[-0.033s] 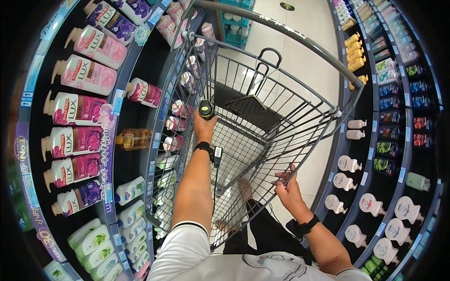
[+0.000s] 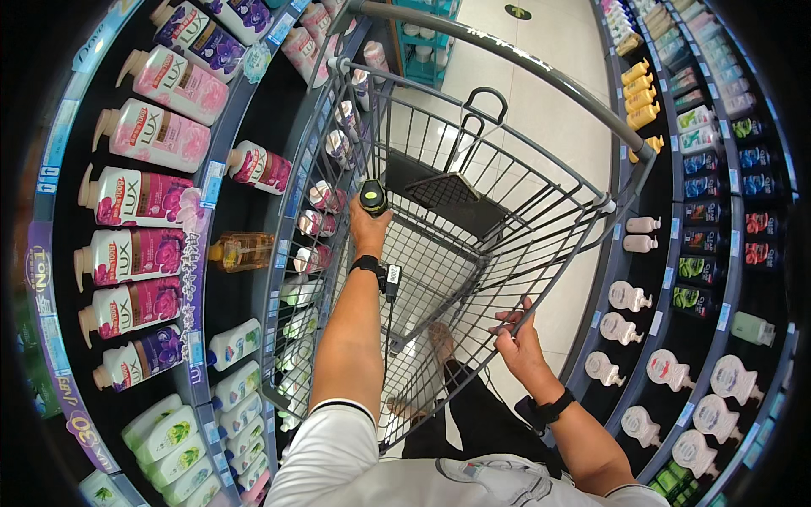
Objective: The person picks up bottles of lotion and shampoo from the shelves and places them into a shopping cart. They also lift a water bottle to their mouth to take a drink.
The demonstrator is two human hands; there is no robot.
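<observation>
Nothing seems to have moved since the earlier frame; both hands are in the same spots. The left hand (image 2: 369,226) has its grip curled around a dark bottle (image 2: 372,197). The right hand (image 2: 519,345) has its fingers bent over the near right rim of the shopping cart (image 2: 592,100).

The bottle is up over the wire basket, close to its left side. I can't tell if it touches the wires.

The bottle looks hard, so it should not squash much when squeezed. It may be a bit heavy if it is full, but I can't see inside. Its smooth sides could slip if the hand is wet. The best place to hold it is around its sides, with the thumb and fingers wrapped about it.

From above, its top is round and black with a bright yellow-green mark. The hand hides most of the rest. The cart is gray and made of thin, stiff bars. Pink and white pump bottles (image 2: 160,133) sit on the left shelf (image 2: 235,118).
</observation>
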